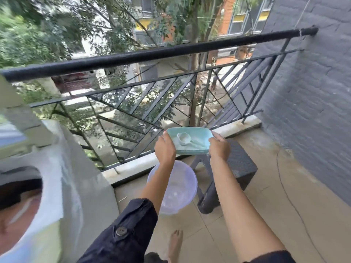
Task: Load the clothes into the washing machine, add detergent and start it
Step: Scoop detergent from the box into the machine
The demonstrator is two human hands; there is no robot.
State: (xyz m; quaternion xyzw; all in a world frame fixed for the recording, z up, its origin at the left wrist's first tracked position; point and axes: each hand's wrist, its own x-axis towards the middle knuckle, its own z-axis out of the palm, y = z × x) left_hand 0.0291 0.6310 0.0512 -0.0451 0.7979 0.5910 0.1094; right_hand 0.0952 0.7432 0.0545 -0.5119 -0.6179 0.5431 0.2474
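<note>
Since the detergent tub (191,151) is an open, thin-walled plastic tray with loose white powder (199,142) and a white scoop (182,138) lying in it, treat it as light but easy to spill. It looks stiff enough to carry by its ends, though the walls would likely flex if you squeeze hard. You hold it up in the air in front of the railing (152,54). Your left hand (164,149) grips its left end and your right hand (218,148) grips its right end, fingers hooked at the rim. It tips a little toward you, so level it before you swing round. The scoop's handle is the place to take the powder from. That probably means freeing one hand, and the other would then need to grip under the base rather than at a corner.

Below the tub a translucent basin (182,188) sits on the floor, touching or just beside a dark stool (241,164). Your bare foot (175,243) is near both, and a thin cable (290,202) trails across the floor to your right. The washing machine (76,177) stands well to your left with its top open and clothes (17,215) inside. Its corner and the basin lie between you and the drum, so lift the tub over them.
</note>
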